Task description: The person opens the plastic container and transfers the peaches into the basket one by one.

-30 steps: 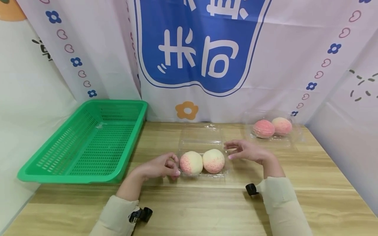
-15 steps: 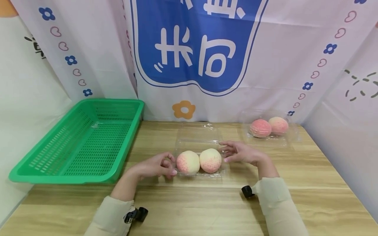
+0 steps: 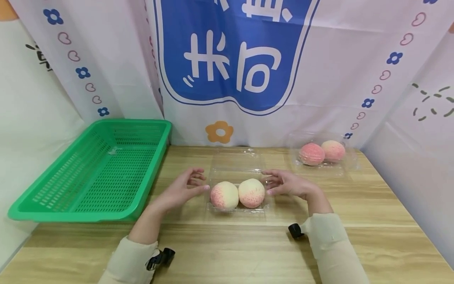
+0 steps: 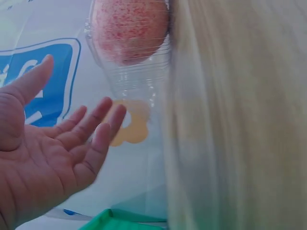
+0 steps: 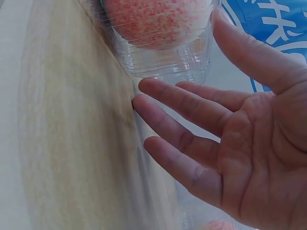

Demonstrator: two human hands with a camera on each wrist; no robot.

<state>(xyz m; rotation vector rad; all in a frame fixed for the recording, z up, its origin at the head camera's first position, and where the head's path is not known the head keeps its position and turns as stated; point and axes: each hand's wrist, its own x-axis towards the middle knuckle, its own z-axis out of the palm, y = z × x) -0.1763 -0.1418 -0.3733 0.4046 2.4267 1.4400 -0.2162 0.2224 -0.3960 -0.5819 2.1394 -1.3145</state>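
Observation:
Two cream-and-pink peaches, a left one point(image 3: 224, 195) and a right one point(image 3: 251, 193), sit side by side in a clear plastic clamshell box point(image 3: 237, 176). Its lid stands raised toward the back. Just left of the box, my left hand point(image 3: 181, 189) has its fingers spread and loosely bent, with nothing in them. On the other side my right hand point(image 3: 289, 184) has relaxed fingers around the box's right end. In the right wrist view the thumb overlaps the box's edge; whether it touches, I cannot tell. The left wrist view shows an empty left palm point(image 4: 43, 167) below the pink-speckled peach point(image 4: 129, 31).
A green slotted basket point(image 3: 142, 197) stands at the left of the wooden table point(image 3: 234, 252). At the back right, another clear plastic box point(image 3: 349, 159) holds a red peach point(image 3: 312, 154) and a paler peach point(image 3: 333, 150). A printed cloth point(image 3: 319, 79) hangs behind.
My left hand has come off the box's front left corner, moving back and slightly left as its fingers opened out. My right hand stays beside the box's right end. The head view has shifted slightly.

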